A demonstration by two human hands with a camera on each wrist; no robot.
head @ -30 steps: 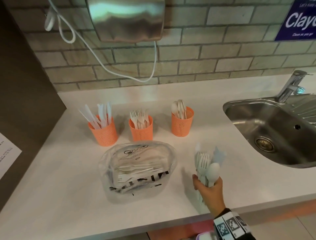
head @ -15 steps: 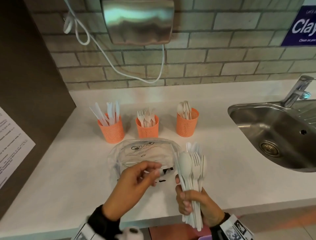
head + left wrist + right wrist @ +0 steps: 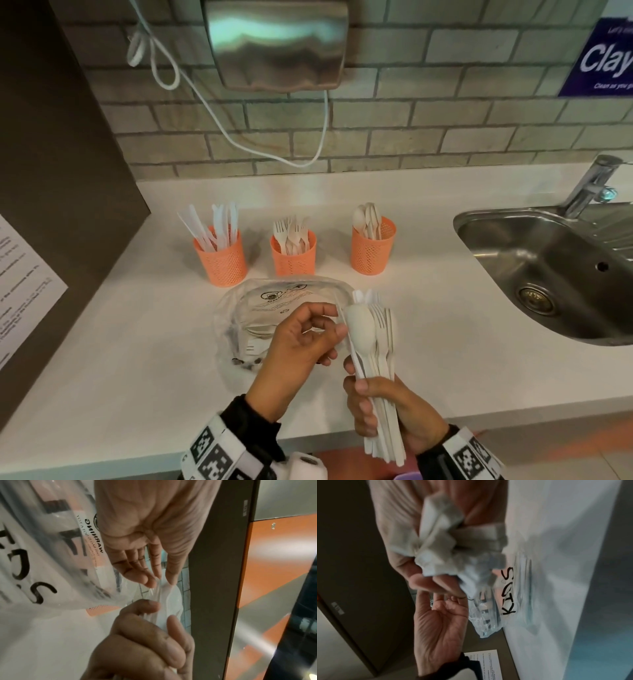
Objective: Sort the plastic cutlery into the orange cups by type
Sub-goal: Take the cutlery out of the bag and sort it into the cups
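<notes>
While the white table (image 3: 428, 308) carries everything in view, a stainless sink (image 3: 548, 274) is set into it at the right, with a tap (image 3: 591, 185) behind. A steel hand dryer (image 3: 277, 44) hangs on the brick wall above, its white cable (image 3: 239, 137) drooping below it. A clear plastic bag (image 3: 239, 308) with printed lettering lies at the table's centre, more cutlery visible inside, directly in front of the cups and partly behind the hands. Three orange mesh cups stand in a row near the wall: the left cup (image 3: 221, 260) holds knives, the middle cup (image 3: 293, 255) forks, the right cup (image 3: 373, 248) spoons. The cutlery bundle (image 3: 373, 359), off-white, stands upright above the table's front edge, a spoon bowl foremost with fork tines beside it. The right hand (image 3: 387, 414) grips the bundle round its handles, fingers (image 3: 363, 407) curled tight. The left hand (image 3: 301, 346) is at the spoon bowl, thumb and forefinger closing on the bundle's top; whether they fully pinch it cannot be told.
</notes>
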